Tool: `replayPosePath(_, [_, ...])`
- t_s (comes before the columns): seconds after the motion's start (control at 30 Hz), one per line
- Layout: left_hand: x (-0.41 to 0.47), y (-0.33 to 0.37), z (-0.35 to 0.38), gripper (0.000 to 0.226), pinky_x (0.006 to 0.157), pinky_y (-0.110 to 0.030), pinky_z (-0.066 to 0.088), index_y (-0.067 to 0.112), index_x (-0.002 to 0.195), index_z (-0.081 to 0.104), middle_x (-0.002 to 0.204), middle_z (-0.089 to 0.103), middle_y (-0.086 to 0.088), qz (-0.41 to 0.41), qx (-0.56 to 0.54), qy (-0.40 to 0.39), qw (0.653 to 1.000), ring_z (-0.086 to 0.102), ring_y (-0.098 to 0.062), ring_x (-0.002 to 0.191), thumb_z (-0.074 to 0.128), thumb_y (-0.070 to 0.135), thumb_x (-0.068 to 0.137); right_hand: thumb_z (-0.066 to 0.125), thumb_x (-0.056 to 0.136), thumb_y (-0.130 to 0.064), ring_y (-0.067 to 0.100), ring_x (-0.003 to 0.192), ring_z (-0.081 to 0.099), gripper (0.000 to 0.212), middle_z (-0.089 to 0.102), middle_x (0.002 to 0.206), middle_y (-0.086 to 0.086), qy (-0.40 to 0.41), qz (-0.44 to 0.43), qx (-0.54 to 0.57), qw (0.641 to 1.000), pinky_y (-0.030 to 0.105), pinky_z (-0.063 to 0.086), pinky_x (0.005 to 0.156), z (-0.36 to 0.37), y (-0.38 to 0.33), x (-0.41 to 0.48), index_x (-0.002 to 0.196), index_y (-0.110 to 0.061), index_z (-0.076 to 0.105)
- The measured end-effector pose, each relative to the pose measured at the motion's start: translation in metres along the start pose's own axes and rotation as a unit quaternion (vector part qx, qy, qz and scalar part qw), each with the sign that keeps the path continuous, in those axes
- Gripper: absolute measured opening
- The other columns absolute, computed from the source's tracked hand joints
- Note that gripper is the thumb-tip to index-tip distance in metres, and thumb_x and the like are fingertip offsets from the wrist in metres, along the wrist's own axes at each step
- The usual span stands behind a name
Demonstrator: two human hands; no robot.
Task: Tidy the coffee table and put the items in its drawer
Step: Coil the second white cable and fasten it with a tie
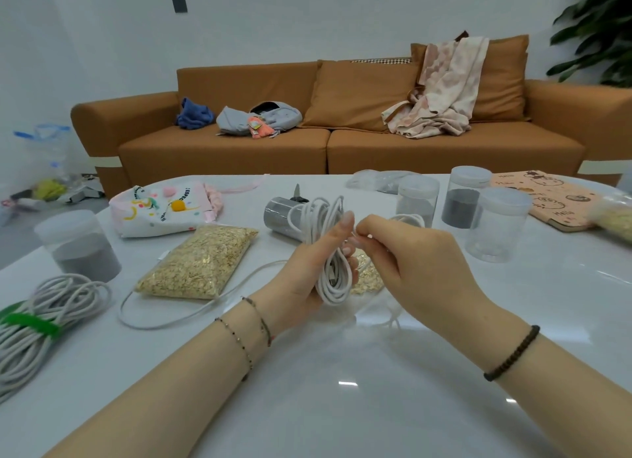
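Above the white coffee table [342, 372], my left hand [307, 269] grips a coiled bundle of white cable [330, 238], held upright. Its loose tail [164, 321] trails left across the tabletop. My right hand [403, 256] pinches a strand of that cable close beside the bundle. A bag of oats [201, 262] lies left of my hands. At the left edge sits a second grey cable coil [41, 324] bound with a green strap. No drawer is in view.
Several clear lidded jars [499, 225] stand on the table, one [78, 245] at the left and one [280, 215] lying on its side. A printed pouch [160, 208], scissors [297, 192], a pink notebook [543, 197] and plastic bags also lie there. An orange sofa [342, 143] stands behind.
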State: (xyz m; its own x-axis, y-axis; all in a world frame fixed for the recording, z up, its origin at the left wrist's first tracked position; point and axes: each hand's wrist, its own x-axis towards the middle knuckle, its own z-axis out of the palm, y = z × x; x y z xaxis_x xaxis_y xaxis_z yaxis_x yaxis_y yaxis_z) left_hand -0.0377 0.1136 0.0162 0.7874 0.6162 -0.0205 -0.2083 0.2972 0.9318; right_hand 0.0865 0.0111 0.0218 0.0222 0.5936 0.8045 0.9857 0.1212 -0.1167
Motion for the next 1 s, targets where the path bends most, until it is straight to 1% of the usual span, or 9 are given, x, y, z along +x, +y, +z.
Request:
replayPosePath(0.2, [0.000, -0.003, -0.002, 0.047, 0.058, -0.025, 0.049, 0.015, 0.086, 0.060, 0.068, 0.047, 0.001, 0.004, 0.035, 0.001, 0.999, 0.053, -0.012, 0.061, 0.077, 0.055, 0.069, 0.055, 0.101, -0.033, 0.017, 0.050, 0.051, 0.023, 0.059, 0.063, -0.008, 0.003, -0.041, -0.017, 0.999, 0.037, 0.044, 0.043, 0.003, 0.004, 0.000, 0.090, -0.018, 0.069])
replayPosePath(0.27, [0.000, -0.005, -0.002, 0.044, 0.059, -0.025, 0.049, 0.018, 0.090, 0.064, 0.067, 0.052, 0.002, 0.019, 0.052, -0.003, 0.998, 0.056, -0.011, 0.062, 0.075, 0.054, 0.069, 0.054, 0.101, -0.034, 0.017, 0.051, 0.055, 0.024, 0.064, 0.065, -0.008, 0.002, -0.046, -0.012, 0.999, 0.036, 0.045, 0.044, 0.004, 0.004, -0.001, 0.092, -0.019, 0.070])
replayPosePath(0.33, [0.000, -0.005, -0.002, 0.046, 0.061, -0.025, 0.051, 0.013, 0.095, 0.063, 0.070, 0.055, -0.001, 0.047, 0.064, 0.006, 0.997, 0.058, -0.013, 0.065, 0.074, 0.050, 0.070, 0.055, 0.099, -0.035, 0.015, 0.049, 0.054, 0.023, 0.064, 0.064, -0.009, 0.000, -0.048, -0.018, 0.999, 0.031, 0.043, 0.044, 0.004, 0.004, -0.001, 0.090, -0.021, 0.070])
replayPosePath(0.43, [0.000, -0.007, -0.002, 0.054, 0.078, -0.038, 0.056, 0.009, 0.099, 0.065, 0.081, 0.060, -0.019, 0.089, 0.104, 0.037, 0.990, 0.063, -0.029, 0.077, 0.073, 0.051, 0.067, 0.058, 0.098, -0.038, 0.013, 0.043, 0.040, 0.023, 0.056, 0.054, -0.009, 0.000, -0.067, -0.063, 0.996, 0.028, 0.035, 0.041, 0.005, 0.003, -0.002, 0.084, -0.020, 0.065])
replayPosePath(0.5, [0.000, -0.009, -0.002, 0.055, 0.085, -0.045, 0.055, 0.011, 0.098, 0.067, 0.084, 0.063, -0.018, 0.110, 0.125, 0.061, 0.984, 0.066, -0.031, 0.083, 0.071, 0.055, 0.066, 0.054, 0.099, -0.044, 0.013, 0.042, 0.044, 0.029, 0.057, 0.054, -0.008, -0.014, -0.080, -0.074, 0.994, 0.031, 0.039, 0.040, 0.006, 0.002, -0.003, 0.085, -0.020, 0.064])
replayPosePath(0.63, [0.005, -0.002, -0.009, 0.040, 0.068, -0.031, 0.048, 0.016, 0.085, 0.062, 0.070, 0.056, 0.001, 0.143, 0.089, 0.095, 0.981, 0.056, -0.016, 0.066, 0.069, 0.053, 0.071, 0.048, 0.100, -0.050, 0.017, 0.041, 0.048, 0.037, 0.055, 0.053, -0.007, -0.035, -0.089, -0.090, 0.991, 0.033, 0.042, 0.041, 0.005, 0.002, -0.003, 0.084, -0.020, 0.061])
replayPosePath(0.73, [0.006, 0.008, -0.014, 0.022, 0.060, -0.026, 0.052, 0.014, 0.084, 0.058, 0.067, 0.056, 0.002, 0.174, 0.014, 0.129, 0.976, 0.055, -0.013, 0.061, 0.061, 0.033, 0.092, 0.047, 0.101, -0.048, 0.019, 0.041, 0.045, 0.037, 0.052, 0.054, -0.007, -0.039, -0.079, -0.089, 0.992, 0.032, 0.042, 0.041, 0.005, 0.001, -0.002, 0.082, -0.019, 0.058])
replayPosePath(0.83, [0.007, 0.014, -0.019, 0.020, 0.058, -0.023, 0.052, 0.014, 0.083, 0.055, 0.068, 0.053, -0.001, 0.194, -0.030, 0.152, 0.969, 0.054, -0.013, 0.062, 0.048, 0.022, 0.100, 0.048, 0.102, -0.039, 0.020, 0.046, 0.048, 0.031, 0.053, 0.057, -0.007, -0.039, -0.079, -0.076, 0.993, 0.035, 0.042, 0.041, 0.005, 0.000, -0.003, 0.081, -0.018, 0.058])
replayPosePath(1.0, [0.013, 0.026, -0.036, 0.016, 0.059, -0.025, 0.048, 0.015, 0.087, 0.054, 0.068, 0.053, 0.002, 0.244, -0.109, 0.190, 0.945, 0.051, -0.013, 0.064, 0.048, 0.027, 0.093, 0.051, 0.099, -0.031, 0.021, 0.049, 0.046, 0.028, 0.052, 0.057, -0.008, -0.023, -0.070, -0.058, 0.996, 0.035, 0.044, 0.052, 0.001, 0.001, -0.001, 0.077, -0.016, 0.059])
